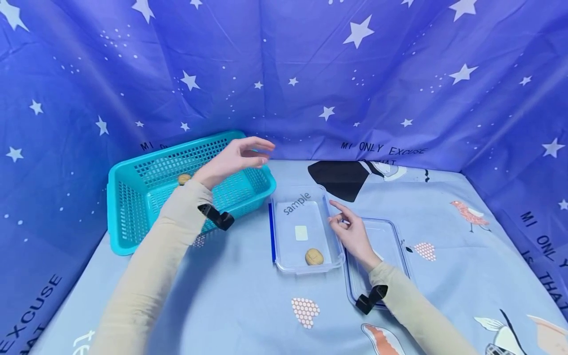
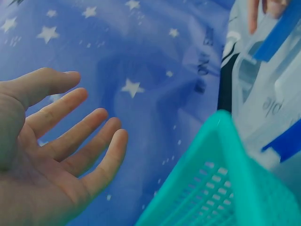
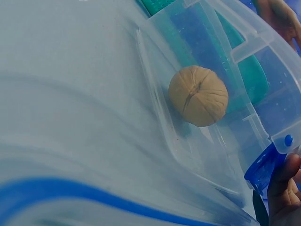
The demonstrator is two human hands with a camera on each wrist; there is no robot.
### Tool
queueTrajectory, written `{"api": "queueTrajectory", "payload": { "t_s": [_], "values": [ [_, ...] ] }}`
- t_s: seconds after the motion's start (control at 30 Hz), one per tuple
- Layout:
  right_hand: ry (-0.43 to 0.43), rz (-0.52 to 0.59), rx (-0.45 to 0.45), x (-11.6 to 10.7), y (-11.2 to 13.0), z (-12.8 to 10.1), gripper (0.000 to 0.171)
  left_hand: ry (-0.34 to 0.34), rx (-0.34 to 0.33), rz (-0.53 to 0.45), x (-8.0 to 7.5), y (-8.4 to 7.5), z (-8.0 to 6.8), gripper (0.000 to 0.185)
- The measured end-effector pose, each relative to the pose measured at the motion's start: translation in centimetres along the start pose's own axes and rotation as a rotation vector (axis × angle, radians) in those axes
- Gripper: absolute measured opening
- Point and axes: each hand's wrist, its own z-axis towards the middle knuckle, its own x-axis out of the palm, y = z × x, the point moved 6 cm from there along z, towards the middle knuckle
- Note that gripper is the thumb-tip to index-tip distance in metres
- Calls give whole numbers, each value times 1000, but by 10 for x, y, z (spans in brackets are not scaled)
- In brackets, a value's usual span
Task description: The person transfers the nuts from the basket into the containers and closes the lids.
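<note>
My left hand (image 1: 235, 159) is raised over the right part of a turquoise plastic basket (image 1: 126, 217), its fingers spread and slightly bent with nothing between them. A walnut (image 1: 184, 179) lies in the basket, near my left wrist. In the middle of the table stands a clear plastic food container (image 1: 306, 269) with blue side latches. One walnut (image 3: 198, 96) rests inside it, toward the near end. At the container's right side, my right hand (image 1: 351, 233) holds the blue latch (image 3: 266, 168) between thumb and fingers, with the index finger stretched along the rim.
The container's clear lid (image 1: 395, 239) lies flat on the table under my right wrist. A pale blue printed cloth (image 1: 248, 305) covers the table. Behind and to both sides hangs a blue star-patterned curtain (image 1: 301, 59).
</note>
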Motion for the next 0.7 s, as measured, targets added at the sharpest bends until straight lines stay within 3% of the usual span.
{"api": "queueTrajectory", "payload": {
  "t_s": [0.2, 0.43, 0.7],
  "values": [
    [-4, -2, 6, -1, 1, 0, 44, -83, -33, -19, -28, 9, -9, 41],
    [12, -6, -6, 0, 32, -6, 43, -116, -59, 12, -52, 18, -21, 46],
    [18, -10, 7, 1, 34, -7, 43, -188, -68, -43, -77, 33, -31, 44]
  ]
}}
